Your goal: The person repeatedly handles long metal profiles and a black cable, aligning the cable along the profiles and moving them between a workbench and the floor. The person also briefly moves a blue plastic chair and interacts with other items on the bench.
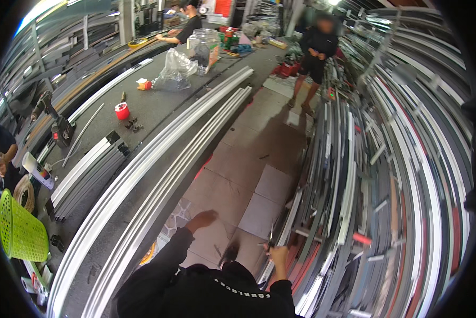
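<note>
My left hand (201, 219) hangs over the tiled floor beside the bench, its fingers stretched out and slightly blurred, with nothing visible in it. Lower right, my right hand (279, 255) is closed around a thin tool (271, 236) with a narrow pale shaft pointing up; its exact kind is too small to tell. That hand is close to the racked metal profiles on the right. Nearest my left arm, long white profiles (169, 168) lie along the bench edge, with a second white bundle (142, 151) beside them.
The dark bench (158, 114) carries a cordless drill (55, 119), a red tape roll (122, 111), short profiles (84, 169) and a plastic bag (175, 71). A green basket (21, 228) stands left. Profile racks (407, 159) line the right. One person (318, 47) stands ahead; others are at left.
</note>
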`<action>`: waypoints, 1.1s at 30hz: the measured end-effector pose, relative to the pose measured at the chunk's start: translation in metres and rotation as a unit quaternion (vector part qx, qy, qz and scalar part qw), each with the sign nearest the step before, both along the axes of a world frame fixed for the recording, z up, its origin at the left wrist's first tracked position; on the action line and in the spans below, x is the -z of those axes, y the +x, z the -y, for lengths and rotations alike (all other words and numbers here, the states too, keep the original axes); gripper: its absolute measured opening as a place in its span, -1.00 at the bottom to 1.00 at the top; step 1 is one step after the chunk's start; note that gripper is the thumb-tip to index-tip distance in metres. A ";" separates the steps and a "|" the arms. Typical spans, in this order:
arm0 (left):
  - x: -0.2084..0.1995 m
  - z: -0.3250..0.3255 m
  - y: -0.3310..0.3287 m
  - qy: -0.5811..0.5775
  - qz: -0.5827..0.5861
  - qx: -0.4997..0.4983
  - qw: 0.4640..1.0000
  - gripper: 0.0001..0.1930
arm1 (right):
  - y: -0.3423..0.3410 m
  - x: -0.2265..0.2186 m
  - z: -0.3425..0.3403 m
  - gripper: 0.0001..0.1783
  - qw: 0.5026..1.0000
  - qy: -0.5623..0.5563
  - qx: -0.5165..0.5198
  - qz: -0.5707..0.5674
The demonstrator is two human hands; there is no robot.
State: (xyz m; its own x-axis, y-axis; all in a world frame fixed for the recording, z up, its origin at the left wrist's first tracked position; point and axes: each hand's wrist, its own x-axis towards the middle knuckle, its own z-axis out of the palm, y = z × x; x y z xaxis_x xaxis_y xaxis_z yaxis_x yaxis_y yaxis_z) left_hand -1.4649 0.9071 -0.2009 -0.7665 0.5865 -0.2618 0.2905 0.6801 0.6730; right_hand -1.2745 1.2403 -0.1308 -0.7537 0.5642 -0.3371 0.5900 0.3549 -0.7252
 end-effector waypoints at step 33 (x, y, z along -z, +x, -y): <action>-0.262 0.089 0.024 -0.253 -0.228 -0.908 0.244 -0.66 | -0.668 -0.237 0.268 -0.46 0.414 -0.038 -0.838 -0.353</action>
State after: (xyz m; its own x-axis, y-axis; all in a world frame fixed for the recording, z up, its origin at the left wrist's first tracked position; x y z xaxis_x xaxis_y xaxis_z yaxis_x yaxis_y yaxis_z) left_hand -1.4408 0.8183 0.0614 0.3401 -0.8480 0.4064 -0.8333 -0.0715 0.5482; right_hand -1.9422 0.9726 0.1066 0.0099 -0.9431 0.3324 -0.8080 -0.2033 -0.5530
